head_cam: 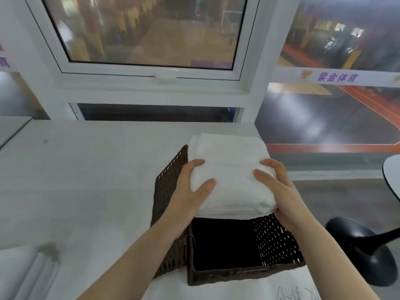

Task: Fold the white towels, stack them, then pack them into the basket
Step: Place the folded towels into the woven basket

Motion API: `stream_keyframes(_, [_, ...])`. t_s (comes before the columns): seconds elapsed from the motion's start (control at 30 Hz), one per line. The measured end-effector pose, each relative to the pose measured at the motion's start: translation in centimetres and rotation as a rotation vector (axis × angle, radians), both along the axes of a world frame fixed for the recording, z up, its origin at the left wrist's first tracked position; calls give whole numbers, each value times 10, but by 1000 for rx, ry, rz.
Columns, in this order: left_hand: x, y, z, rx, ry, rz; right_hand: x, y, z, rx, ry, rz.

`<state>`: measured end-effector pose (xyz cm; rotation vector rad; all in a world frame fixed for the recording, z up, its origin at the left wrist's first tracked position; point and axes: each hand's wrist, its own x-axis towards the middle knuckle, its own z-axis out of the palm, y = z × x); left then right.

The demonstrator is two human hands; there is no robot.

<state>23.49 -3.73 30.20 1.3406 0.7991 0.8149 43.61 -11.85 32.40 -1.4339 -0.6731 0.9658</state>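
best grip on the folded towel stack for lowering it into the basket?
Judging by this frame: clamp the towel stack on its two short sides, one hand each side, as the left hand and right hand do now. Thumbs lie on top, fingers curl round the edges. That probably keeps the soft layers together over the basket opening.

- One view only, from a camera worn on the person's head, so no second view shares the scene.
- It looks forward and steeply down onto the dark woven basket (246, 252), which lies close below, at arm's reach.
- Beyond the basket stands the window (149, 40); the wide lens bends its frame.
- The basket sits low and right of centre.
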Motion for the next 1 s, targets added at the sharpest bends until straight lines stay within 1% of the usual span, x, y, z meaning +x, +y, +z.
stream_keyframes(0.17, [48,-9,-25,-15,59,18,48,1,-35,-38,25,-22])
stream_keyframes(0.27, [67,-2,-43,-93,99,145,54,18,-65,-103,44,-24])
stream_keyframes(0.37, [76,11,-60,-174,147,273,59,43,-94,-126,2,0])
stream_keyframes(0.47, [85,24,-78,-216,207,337,63,66,-118,-148,-51,22])
stream_keyframes(0.53, [94,34,-87,-247,237,351,68,78,-137,-164,-20,9])
stream_keyframes(0.6, [102,44,-95,-252,292,334,72,86,-156,-233,18,1])
stream_keyframes(0.7, [115,53,-109,-267,363,289,77,86,-190,-292,3,-10])
stream_keyframes(0.8, [122,57,-126,-221,366,335,74,86,-200,-206,10,-58])
stream_keyframes(0.87, [123,54,-135,-214,316,372,74,88,-200,-153,-38,-66])
stream_keyframes(0.93, [120,49,-142,-210,275,403,74,88,-201,-136,-76,-25])
stream_keyframes(1.0, [117,45,-149,-221,267,411,72,87,-209,-170,-91,45])
